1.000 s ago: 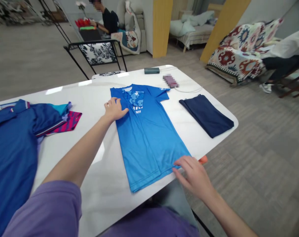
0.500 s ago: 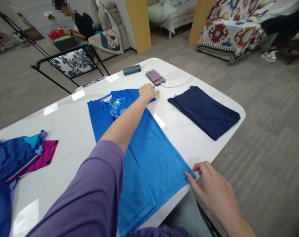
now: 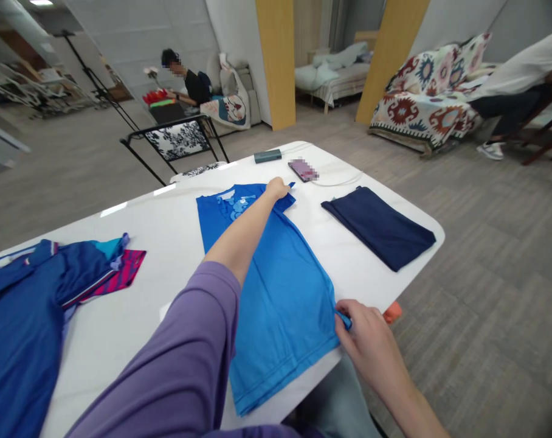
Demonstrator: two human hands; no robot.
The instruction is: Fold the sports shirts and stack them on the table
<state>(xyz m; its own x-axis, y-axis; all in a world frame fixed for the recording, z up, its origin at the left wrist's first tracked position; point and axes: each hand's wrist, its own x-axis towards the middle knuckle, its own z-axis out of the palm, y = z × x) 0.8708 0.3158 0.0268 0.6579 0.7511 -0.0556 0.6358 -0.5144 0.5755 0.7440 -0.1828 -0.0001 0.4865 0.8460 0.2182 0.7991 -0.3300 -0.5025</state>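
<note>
A blue T-shirt (image 3: 285, 286) lies on the white table (image 3: 175, 213), folded lengthwise, with a lighter blue print near its collar. At the far end my left hand (image 3: 278, 188) is closed on the shirt's sleeve, and a tip of cloth pokes out past the fingers. My right hand (image 3: 360, 328) pinches the near corner by the hem, between thumb and fingers, at the table's right edge. My left forearm crosses over the shirt and hides part of it.
Folded navy cloth (image 3: 380, 225) lies right of the shirt. Beyond are a phone (image 3: 303, 170) with a cable and a dark power bank (image 3: 267, 156). Other shirts (image 3: 30, 310) lie at left. A chair (image 3: 180, 143) stands behind the table; a seated person (image 3: 194, 88) is farther back.
My right hand has closed on the hem corner, which it only touched before, and bunches it. My left hand now lifts the sleeve slightly. The view has tilted upward.
</note>
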